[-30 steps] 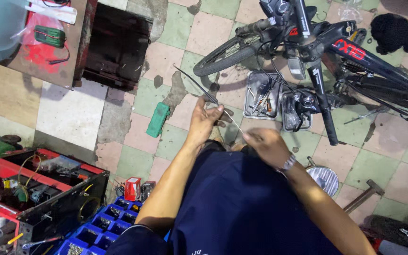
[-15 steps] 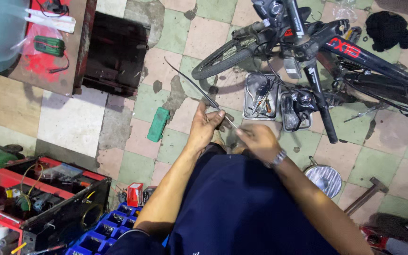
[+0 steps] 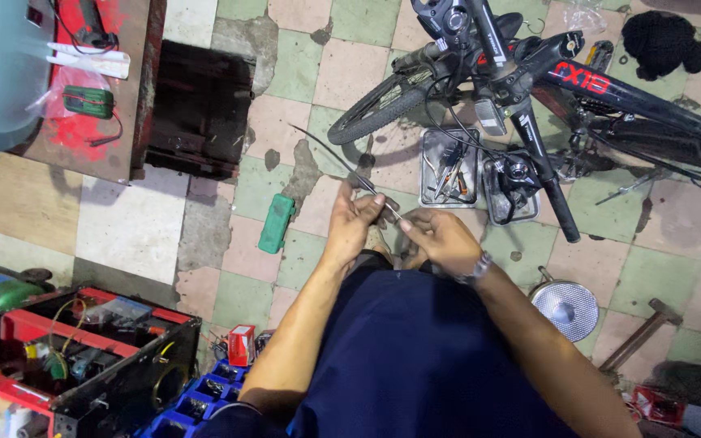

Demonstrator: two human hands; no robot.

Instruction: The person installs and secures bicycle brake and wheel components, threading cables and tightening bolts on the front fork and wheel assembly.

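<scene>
The person's left hand (image 3: 356,217) and right hand (image 3: 438,238) were held close together over the lap, above the tiled floor (image 3: 318,73). Both hands were closed on a thin dark cable (image 3: 342,161): the left hand pinched it between thumb and fingers, and the right hand gripped its lower end just beside the left, where a short bright metal tip showed between the two. From the left hand the cable ran up and to the left in a slight curve, free in the air over the tiles. A watch (image 3: 475,269) sat on the right wrist.

Just beyond the hands a metal tray (image 3: 432,174) with small tools lay on the floor, and beside it stood a black bicycle (image 3: 610,89) with its front wheel (image 3: 383,101) turned toward the person. A green case (image 3: 276,223) lay on the tiles to the left of the hands. To the right were a round silver lid (image 3: 568,308) and a hammer (image 3: 641,334). At lower left stood a red and black toolbox (image 3: 75,357), with a blue parts organiser (image 3: 196,401) and a small red box (image 3: 241,345) near it.
</scene>
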